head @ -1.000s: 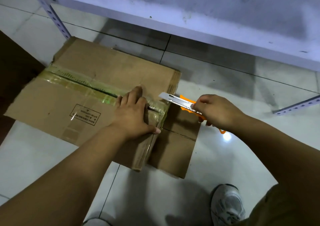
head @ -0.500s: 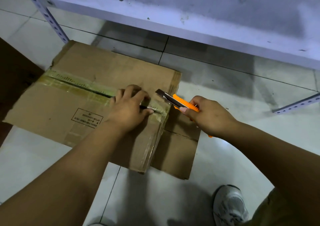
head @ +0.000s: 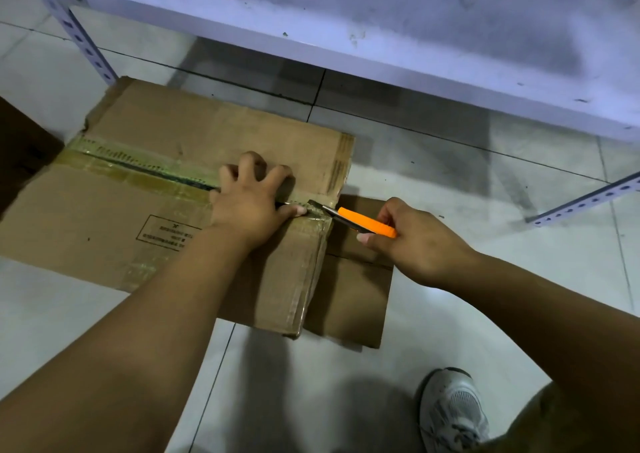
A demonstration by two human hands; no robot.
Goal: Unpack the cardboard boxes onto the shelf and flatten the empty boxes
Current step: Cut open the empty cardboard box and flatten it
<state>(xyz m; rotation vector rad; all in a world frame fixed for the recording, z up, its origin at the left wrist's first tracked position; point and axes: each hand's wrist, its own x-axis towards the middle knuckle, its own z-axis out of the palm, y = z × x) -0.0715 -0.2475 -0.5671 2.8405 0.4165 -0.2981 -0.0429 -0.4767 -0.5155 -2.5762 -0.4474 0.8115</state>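
Dim bluish light, deep shadow under the shelf (head: 381, 26), bright glare spot on floor tiles (head: 446, 295) beside the shelf, wide-angle bending at edges, soft focus

A cardboard box (head: 194, 161) lies on the floor (head: 450, 182) before a shelf (head: 381, 36); left fingers (head: 249, 165) rest on its taped seam, knife (head: 360, 222) just right.

- Our forearms are bare, with no sleeves in view.
- We wear a white mesh sneaker (head: 452, 414) with grey trim.
- Olive-brown trousers (head: 568, 414) cover our right leg.
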